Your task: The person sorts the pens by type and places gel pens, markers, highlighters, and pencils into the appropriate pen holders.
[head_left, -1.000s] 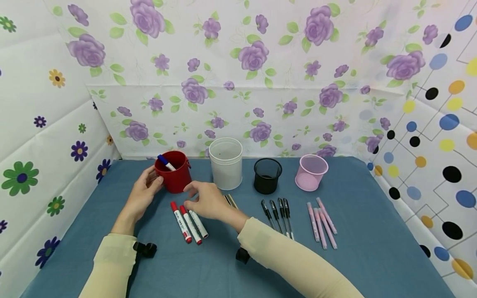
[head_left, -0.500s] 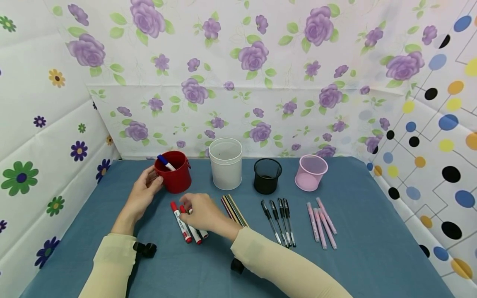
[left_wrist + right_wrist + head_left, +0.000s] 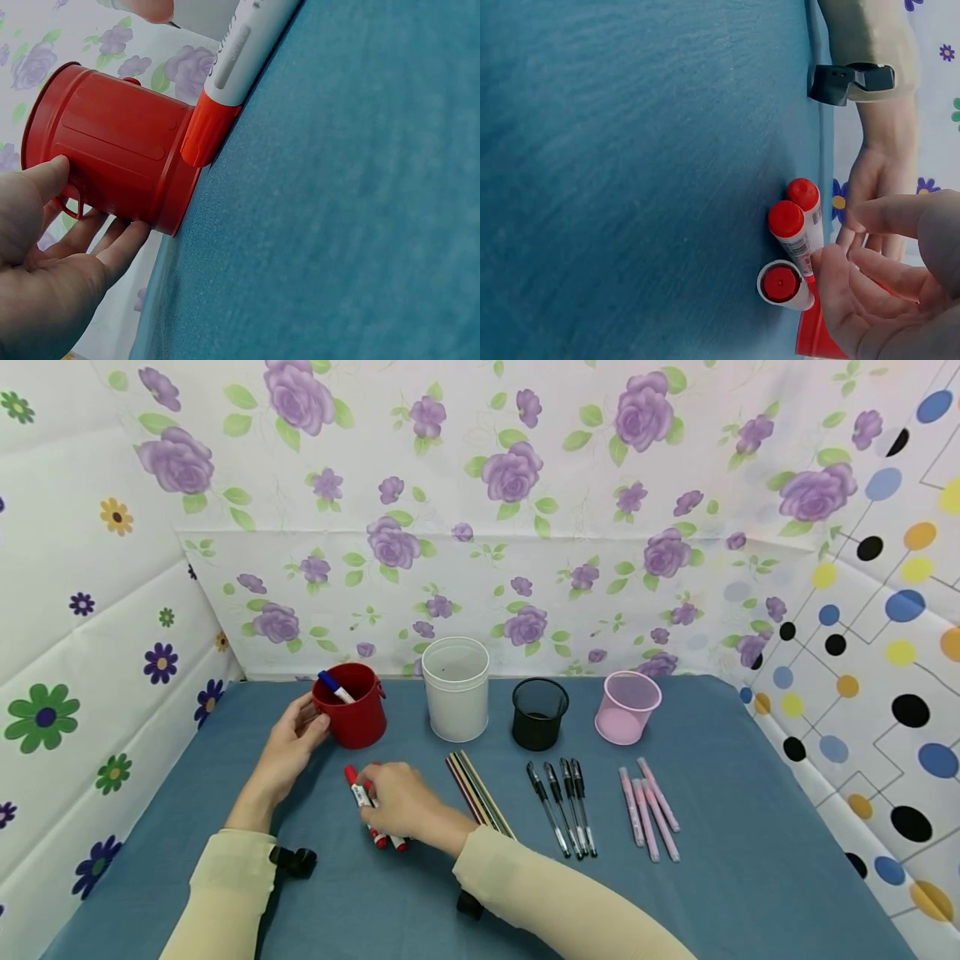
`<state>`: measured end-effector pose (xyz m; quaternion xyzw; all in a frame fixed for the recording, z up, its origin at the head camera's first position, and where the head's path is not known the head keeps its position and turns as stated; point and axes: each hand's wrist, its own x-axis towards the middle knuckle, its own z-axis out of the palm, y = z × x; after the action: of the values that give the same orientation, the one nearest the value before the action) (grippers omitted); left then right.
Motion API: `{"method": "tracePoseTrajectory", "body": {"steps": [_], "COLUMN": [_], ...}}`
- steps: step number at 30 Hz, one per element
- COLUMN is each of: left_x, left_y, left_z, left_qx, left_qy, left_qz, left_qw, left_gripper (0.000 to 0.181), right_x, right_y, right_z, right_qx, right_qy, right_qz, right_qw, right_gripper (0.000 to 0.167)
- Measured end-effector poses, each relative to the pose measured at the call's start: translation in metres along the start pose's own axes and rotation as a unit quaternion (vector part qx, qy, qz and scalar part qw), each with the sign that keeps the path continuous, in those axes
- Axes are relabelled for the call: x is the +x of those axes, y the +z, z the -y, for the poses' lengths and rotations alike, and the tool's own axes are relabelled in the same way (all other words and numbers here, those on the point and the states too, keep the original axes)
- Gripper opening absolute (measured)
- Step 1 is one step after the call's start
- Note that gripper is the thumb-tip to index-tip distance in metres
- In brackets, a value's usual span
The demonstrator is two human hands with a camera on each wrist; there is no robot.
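Biggest thing here is the white backdrop sheet with purple roses (image 3: 480, 485), then the blue cloth (image 3: 375, 902) covering the table. Four round holders stand in a row at the back: a tall white can (image 3: 457, 702), a red can with a little loop handle (image 3: 357, 722), a pale pink cup (image 3: 624, 727) and a black see-through cup (image 3: 536, 731), which sits between the white and pink ones. The left hand (image 3: 288, 739) grips the red can from its left side — thumb on the wall, fingers curled round past the handle. The right hand (image 3: 405, 802) is down over the markers, fingers loosely bent, with a gap between thumb and fingertip and nothing pinched that I can see. Near its right are thin coloured pencils (image 3: 480, 793), then four black-capped clear pens (image 3: 566, 806), then four pale pink pens (image 3: 651, 814). Shortest stuff: three white markers with red ends (image 3: 787, 220) lying on the cloth just beside the right fingertips — plus a blue-capped white marker (image 3: 330, 683) leaning inside the red can.
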<state>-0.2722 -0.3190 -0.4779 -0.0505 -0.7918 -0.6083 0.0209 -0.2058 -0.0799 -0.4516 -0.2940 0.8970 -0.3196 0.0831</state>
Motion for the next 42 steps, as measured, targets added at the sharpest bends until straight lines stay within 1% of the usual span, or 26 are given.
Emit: {"method": "tracePoseTrajectory", "body": {"steps": [7, 10, 12, 15, 18, 20, 27, 34, 37, 39, 42], "left_x": [-0.002, -0.003, -0.003, -0.002, -0.001, -0.001, -0.001, -0.001, -0.002, -0.002, -0.001], "left_y": [-0.001, -0.001, -0.002, -0.002, -0.002, -0.001, 0.0, -0.001, -0.002, -0.002, -0.001], "left_z": [-0.001, 0.0, 0.001, 0.002, 0.003, 0.003, 0.0, 0.0, 0.0, 0.0, 0.001], "left_qx": [-0.003, -0.004, -0.003, 0.0, 0.003, 0.003, -0.004, -0.001, 0.003, 0.005, 0.005], "left_qy": [0.006, 0.008, 0.009, 0.01, 0.01, 0.01, 0.012, 0.012, 0.013, 0.013, 0.015], "left_qz": [0.0, 0.001, 0.001, 0.002, 0.003, 0.002, 0.003, 0.003, 0.003, 0.002, 0.002], "left_qw": [1.0, 1.0, 1.0, 1.0, 0.9999, 0.9999, 0.9999, 0.9999, 0.9999, 0.9999, 0.9999], "left_gripper": [0.066, 0.066, 0.066, 0.067, 0.067, 0.067, 0.066, 0.066, 0.066, 0.067, 0.067], "right_x": [0.001, 0.003, 0.005, 0.008, 0.009, 0.009, 0.008, 0.011, 0.012, 0.013, 0.013], "right_y": [0.003, 0.006, 0.009, 0.013, 0.015, 0.015, 0.017, 0.021, 0.023, 0.023, 0.02], "right_z": [0.009, 0.013, 0.016, 0.02, 0.023, 0.024, 0.024, 0.029, 0.031, 0.03, 0.028], "right_qx": [-0.03, -0.063, -0.096, -0.15, -0.179, -0.194, -0.215, -0.24, -0.248, -0.245, -0.224], "right_qy": [0.018, 0.019, 0.016, 0.008, 0.006, 0.004, 0.012, 0.02, 0.024, 0.026, 0.031], "right_qz": [0.006, 0.007, 0.007, 0.002, -0.006, -0.013, -0.017, -0.014, -0.009, -0.006, 0.002], "right_qw": [0.9994, 0.9978, 0.9953, 0.9887, 0.9838, 0.981, 0.9764, 0.9706, 0.9684, 0.9692, 0.9742], "right_gripper": [0.041, 0.039, 0.041, 0.045, 0.051, 0.05, 0.023, 0.013, 0.011, 0.012, 0.016]}}
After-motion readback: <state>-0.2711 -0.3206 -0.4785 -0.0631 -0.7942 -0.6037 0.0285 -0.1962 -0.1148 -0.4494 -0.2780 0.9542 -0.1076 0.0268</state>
